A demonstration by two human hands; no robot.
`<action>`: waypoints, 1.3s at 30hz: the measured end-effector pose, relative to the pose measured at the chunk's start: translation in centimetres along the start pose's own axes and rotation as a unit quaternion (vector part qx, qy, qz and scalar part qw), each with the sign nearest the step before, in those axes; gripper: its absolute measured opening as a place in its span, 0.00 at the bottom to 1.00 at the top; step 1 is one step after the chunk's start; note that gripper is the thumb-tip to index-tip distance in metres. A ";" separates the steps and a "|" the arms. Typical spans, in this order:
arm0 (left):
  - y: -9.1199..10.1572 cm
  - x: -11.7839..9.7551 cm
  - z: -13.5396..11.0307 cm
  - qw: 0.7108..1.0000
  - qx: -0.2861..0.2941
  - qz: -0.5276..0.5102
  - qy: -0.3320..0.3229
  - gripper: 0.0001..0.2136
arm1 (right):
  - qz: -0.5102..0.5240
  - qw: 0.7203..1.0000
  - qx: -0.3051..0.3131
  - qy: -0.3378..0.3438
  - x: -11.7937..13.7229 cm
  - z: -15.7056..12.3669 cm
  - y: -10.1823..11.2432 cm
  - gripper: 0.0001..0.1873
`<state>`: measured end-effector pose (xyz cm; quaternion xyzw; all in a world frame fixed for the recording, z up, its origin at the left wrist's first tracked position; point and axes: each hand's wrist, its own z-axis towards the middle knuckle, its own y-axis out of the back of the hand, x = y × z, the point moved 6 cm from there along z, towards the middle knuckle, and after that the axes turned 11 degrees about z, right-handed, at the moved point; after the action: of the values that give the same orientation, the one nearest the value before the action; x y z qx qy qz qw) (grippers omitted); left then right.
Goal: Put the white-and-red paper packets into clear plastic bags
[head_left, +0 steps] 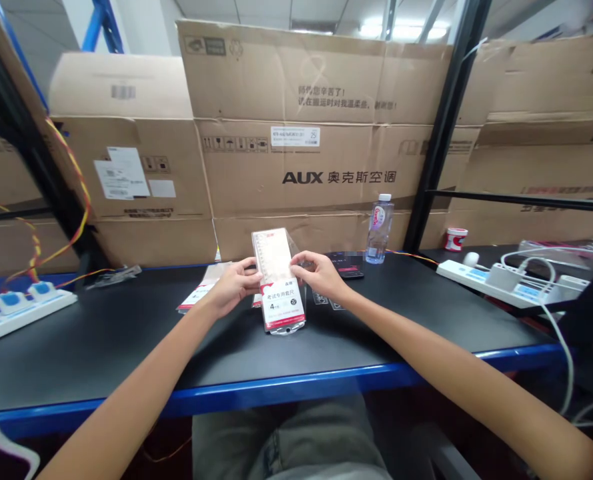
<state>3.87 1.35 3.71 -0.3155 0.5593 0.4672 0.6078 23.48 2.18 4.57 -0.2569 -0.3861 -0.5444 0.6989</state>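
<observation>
Both my hands hold a clear plastic packet of a ruler set (279,283) upright above the black bench top (101,333). It has a white and red card label and a ruler with a pierced scale showing at the top. My left hand (233,287) grips its left edge. My right hand (319,275) pinches its right side, where the loose plastic flares out. A similar packet (199,290) lies on the bench behind my left hand, partly hidden by the held one. Several small clear plastic pieces (323,301) lie just below my right hand.
A water bottle (379,230) and a dark phone-like object (346,263) stand at the back. White power strips (19,312) with blue switches and cables lie at both sides. Large cardboard boxes (321,120) are stacked behind the bench, between black uprights.
</observation>
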 end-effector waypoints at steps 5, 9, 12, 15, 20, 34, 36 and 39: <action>-0.4 -0.4 -0.2 1.000 0.006 -0.016 0.001 0.20 | 0.085 0.993 0.027 -0.071 -1.0 0.1 -0.1 0.14; -0.6 -0.5 -0.4 0.999 0.013 -0.039 -0.004 0.19 | 0.161 0.979 0.045 -0.117 -1.4 0.0 -0.3 0.16; -0.7 -0.6 -0.4 0.999 0.020 -0.038 -0.013 0.19 | 0.163 0.980 0.035 -0.105 -1.1 0.0 -0.1 0.17; -1.1 -0.4 -0.5 0.998 0.047 -0.025 -0.015 0.21 | 0.135 0.985 0.050 -0.096 -0.9 0.0 -0.2 0.18; -2.0 0.3 -0.7 0.996 0.092 0.012 0.003 0.21 | 0.031 0.994 0.082 -0.068 -0.5 -0.4 -0.9 0.18; 4.2 0.6 0.4 0.976 -0.187 0.110 0.024 0.15 | -0.124 0.983 -0.089 -0.101 -1.7 1.5 5.4 0.14; 5.0 1.1 0.4 0.970 -0.206 0.122 0.039 0.17 | -0.247 0.959 -0.098 -0.103 -1.9 1.6 6.8 0.11; 5.5 1.8 0.5 0.967 -0.214 0.128 0.059 0.21 | -0.333 0.928 -0.101 -0.136 -2.5 1.5 7.9 0.12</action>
<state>-1.11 4.18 2.80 -0.3914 0.5169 0.6303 0.4269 30.43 6.92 3.90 -0.2546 -0.4835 -0.7418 0.3887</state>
